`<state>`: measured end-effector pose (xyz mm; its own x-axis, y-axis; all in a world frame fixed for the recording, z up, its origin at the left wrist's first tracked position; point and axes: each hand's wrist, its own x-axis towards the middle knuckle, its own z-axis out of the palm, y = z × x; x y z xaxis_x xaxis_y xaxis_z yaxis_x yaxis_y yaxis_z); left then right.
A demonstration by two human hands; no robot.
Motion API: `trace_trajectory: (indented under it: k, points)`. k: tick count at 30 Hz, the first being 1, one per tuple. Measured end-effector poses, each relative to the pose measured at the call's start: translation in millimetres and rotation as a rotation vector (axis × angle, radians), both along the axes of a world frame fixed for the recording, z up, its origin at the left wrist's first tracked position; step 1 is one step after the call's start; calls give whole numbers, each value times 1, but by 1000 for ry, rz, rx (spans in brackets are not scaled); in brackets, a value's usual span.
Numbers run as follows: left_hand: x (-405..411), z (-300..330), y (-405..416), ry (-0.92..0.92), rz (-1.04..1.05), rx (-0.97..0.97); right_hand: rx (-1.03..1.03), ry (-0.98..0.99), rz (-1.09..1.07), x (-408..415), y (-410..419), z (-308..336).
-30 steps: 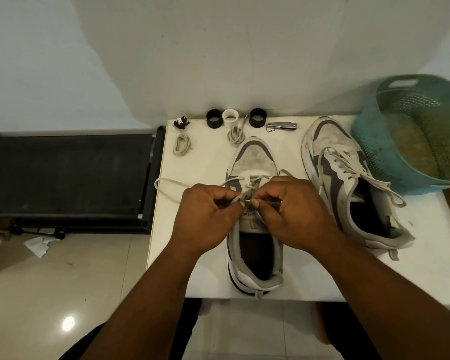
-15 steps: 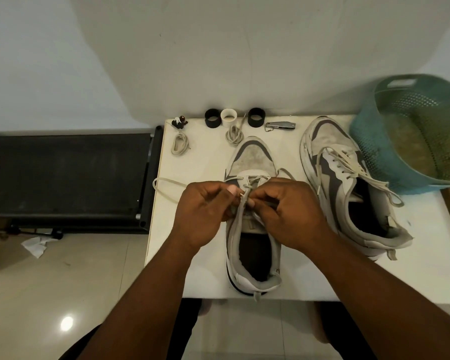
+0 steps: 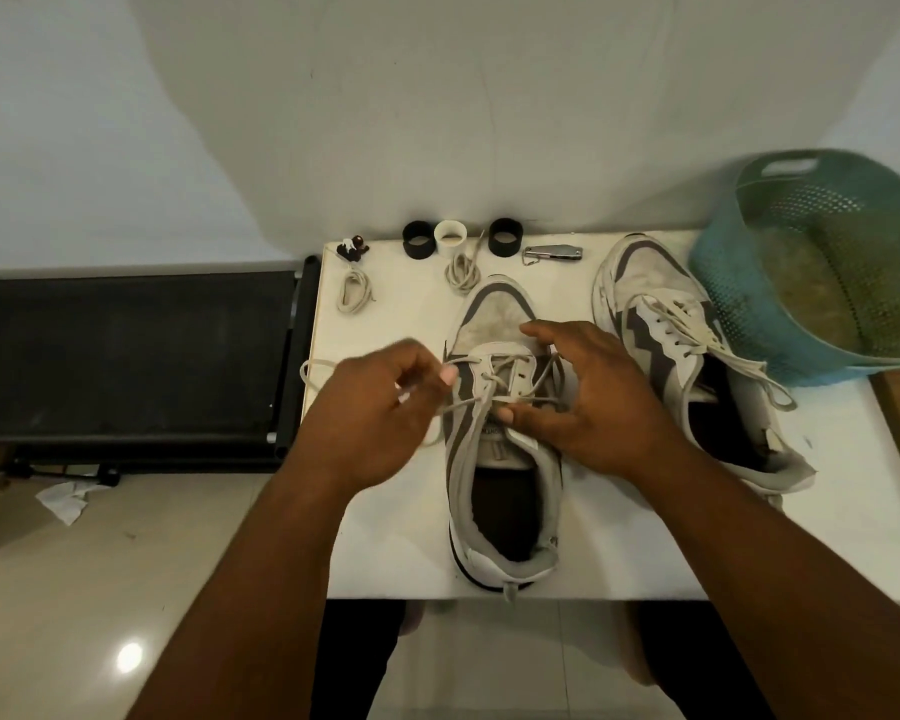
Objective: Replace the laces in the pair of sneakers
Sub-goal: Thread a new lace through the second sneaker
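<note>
Lacing the near sneaker (image 3: 500, 407), mid-table.

From the head view, we pinch the lace (image 3: 468, 400) in our left hand (image 3: 370, 407), it seems; our right hand (image 3: 598, 402), fingers spread, steadies the tongue. The lace is limp and light, so we grip near its tip.

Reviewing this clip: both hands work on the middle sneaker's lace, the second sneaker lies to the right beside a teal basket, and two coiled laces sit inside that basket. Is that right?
Not quite. The head view shows the two coiled laces on the white table, near its far edge, not inside the teal basket. The rest holds: left hand and right hand at the middle sneaker, the second sneaker to the right.
</note>
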<state>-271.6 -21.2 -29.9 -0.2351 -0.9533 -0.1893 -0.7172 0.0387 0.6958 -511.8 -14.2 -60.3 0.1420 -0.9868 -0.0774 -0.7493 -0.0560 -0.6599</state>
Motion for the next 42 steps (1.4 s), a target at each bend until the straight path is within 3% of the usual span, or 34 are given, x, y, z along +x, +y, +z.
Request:
trace_trajectory:
  k: [1, 2, 3, 7, 9, 10, 11, 12, 14, 16, 18, 19, 21, 23, 25, 27, 29, 31, 36, 38, 40, 42]
  points:
    - [1, -3, 2, -129, -98, 66, -3, 23, 3, 1, -1, 0]
    - [0, -5, 3, -121, -155, 104, -4, 37, 4, 1, -2, 0]
    - [-1, -5, 3, 4, -163, 119, -5, 41, 4, 1, -1, 0]
    - [-16, 4, 2, 1089, 211, 169, -17, 16, 22, 0, 1, -2]
    - [-21, 4, 1, 1511, 216, 282, -8, 12, 29, 0, 3, -3]
    - [-22, 5, 0, 1628, 212, 350, 1, 17, 33, 0, 3, -3]
    - [-24, 7, -2, 1633, 234, 392, 7, 22, 36, 0, 3, -4]
    - [-23, 7, -4, 1497, 277, 364, 7, 23, 38, 0, 3, -3]
    - [-17, 3, -6, 875, 253, 115, -4, 26, 43, -1, 2, -2]
    - [-11, -5, -8, 203, 69, -75, -9, 37, 43, -1, 2, 1]
    - [-5, -9, -8, -124, -98, 48, -16, 52, 40, -1, 1, 2]
    - [-2, -9, -6, -121, -155, 120, -16, 59, 37, -1, 0, 2]
    - [-4, -1, -3, 236, -146, 220, -8, 74, 40, -1, 1, 2]
    - [-7, 9, -2, 745, 130, 206, -2, 77, 47, 0, 1, 3]
    - [-10, 11, -3, 1001, 326, 124, -14, 70, 48, 0, 1, 1]
    - [-12, 2, -4, 853, 310, -62, -12, 72, 54, -1, 2, -1]
    - [-10, -12, -7, 443, 243, -326, -34, 56, 61, -1, 3, -2]
    - [-10, -22, -10, 247, 279, -439, -73, 30, 69, -1, 5, 2]
    - [-16, -21, -10, 222, 415, -356, -26, 85, 264, 4, 10, 17]
    - [-22, -12, -8, 371, 421, -194, -60, 113, 282, 6, 11, 18]
    - [-31, 0, -5, 570, 448, 26, -85, -62, 184, 7, 11, 17]
    - [-36, 6, -2, 745, 419, 164, -31, -407, 52, 7, 10, 21]
